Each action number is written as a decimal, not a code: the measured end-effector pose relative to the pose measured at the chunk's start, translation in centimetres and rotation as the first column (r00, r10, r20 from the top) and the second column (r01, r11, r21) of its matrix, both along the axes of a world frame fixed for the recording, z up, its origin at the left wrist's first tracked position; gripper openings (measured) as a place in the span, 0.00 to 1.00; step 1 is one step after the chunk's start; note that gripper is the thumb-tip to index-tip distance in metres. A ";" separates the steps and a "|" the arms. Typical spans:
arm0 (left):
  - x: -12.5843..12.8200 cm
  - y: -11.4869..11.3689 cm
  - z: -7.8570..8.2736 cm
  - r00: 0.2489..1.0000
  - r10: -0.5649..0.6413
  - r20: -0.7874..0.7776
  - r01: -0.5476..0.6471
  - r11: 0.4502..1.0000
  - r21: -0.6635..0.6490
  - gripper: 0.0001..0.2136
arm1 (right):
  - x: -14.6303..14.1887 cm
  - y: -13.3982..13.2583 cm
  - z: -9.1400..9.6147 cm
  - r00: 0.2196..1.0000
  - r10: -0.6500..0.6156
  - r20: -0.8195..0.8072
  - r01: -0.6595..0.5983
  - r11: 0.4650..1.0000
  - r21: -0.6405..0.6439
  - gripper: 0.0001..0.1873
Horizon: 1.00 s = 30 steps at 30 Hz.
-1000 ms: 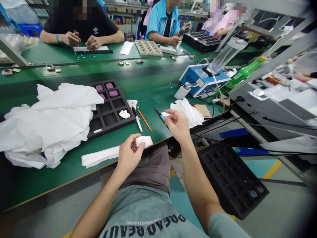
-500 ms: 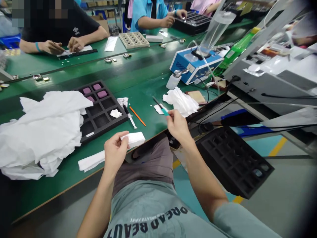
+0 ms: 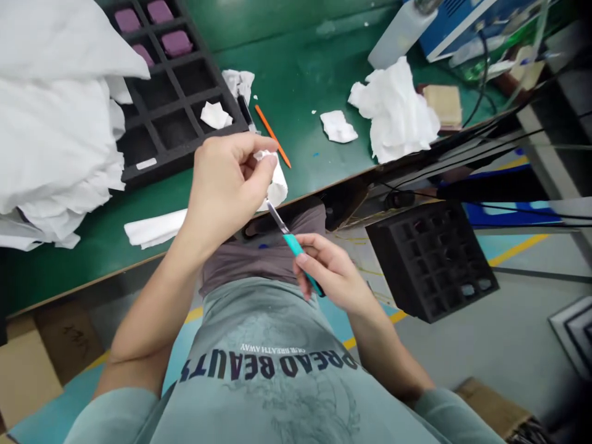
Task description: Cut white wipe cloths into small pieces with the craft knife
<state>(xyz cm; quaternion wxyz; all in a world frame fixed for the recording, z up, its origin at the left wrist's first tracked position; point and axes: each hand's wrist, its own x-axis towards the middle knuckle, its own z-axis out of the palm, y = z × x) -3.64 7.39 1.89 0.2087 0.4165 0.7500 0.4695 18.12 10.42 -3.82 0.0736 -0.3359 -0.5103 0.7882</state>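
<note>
At the near edge of the green table (image 3: 287,86), as the head camera looks down, the left hand (image 3: 234,182) pinches a white roll (image 3: 278,186) between thumb and fingers. Part of the roll is hidden by that hand; what shows lies on its right side, with a rounded end turned toward the near right, so the long axis seems to slant from far left to near right.

Nearer the body and to the right, the right hand (image 3: 330,271) grips a teal-handled knife (image 3: 295,245), thumb pressed on the handle and fingers curled around it. The knife's long axis runs from near right to far left, its metal blade (image 3: 276,214) pointing up to the roll's near side, close under the left thumb. Whether the tip touches the roll cannot be told.

The relation that matters most, I judge, is this closeness of blade, roll and thumb: the left hand is nearer the roll, while the right hand meets it only through the knife.

Left of the roll lies a folded white strip (image 3: 155,228); beyond it, an orange stick (image 3: 274,137).
</note>
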 end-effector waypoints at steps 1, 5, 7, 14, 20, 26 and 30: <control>-0.1 -0.4 0.1 1.000 0.018 0.000 -0.018 1.000 0.018 0.10 | -1.0 -0.1 -0.4 1.000 -0.014 -0.019 0.014 1.000 -0.019 0.20; -0.5 -2.3 0.0 0.998 0.065 0.019 -0.066 0.997 0.050 0.09 | -3.8 -0.1 -1.7 0.995 -0.080 -0.053 0.079 0.996 -0.035 0.21; -0.7 -3.3 -0.4 0.996 0.085 0.028 -0.086 0.996 0.038 0.10 | -4.2 -0.1 -2.1 0.994 -0.094 -0.055 0.093 0.996 -0.015 0.21; -1.6 -6.6 -2.6 0.991 0.134 -0.006 -0.134 0.990 -0.051 0.13 | -4.1 -0.2 -2.6 0.990 -0.142 -0.010 0.142 0.989 0.030 0.20; -2.8 -8.3 -4.4 0.956 0.126 -0.264 -0.183 0.962 -0.204 0.12 | -4.2 -0.3 -3.0 0.988 -0.155 -0.017 0.156 0.985 0.067 0.21; -2.3 -8.7 -4.4 0.923 0.095 -0.372 -0.209 0.938 -0.278 0.16 | -4.3 -0.5 -3.2 0.988 -0.152 -0.011 0.152 0.982 0.115 0.21; -1.9 -9.7 -3.7 0.874 0.138 -0.466 -0.285 0.922 -0.261 0.19 | -4.3 -0.6 -3.1 0.991 -0.133 -0.007 0.133 0.983 0.124 0.20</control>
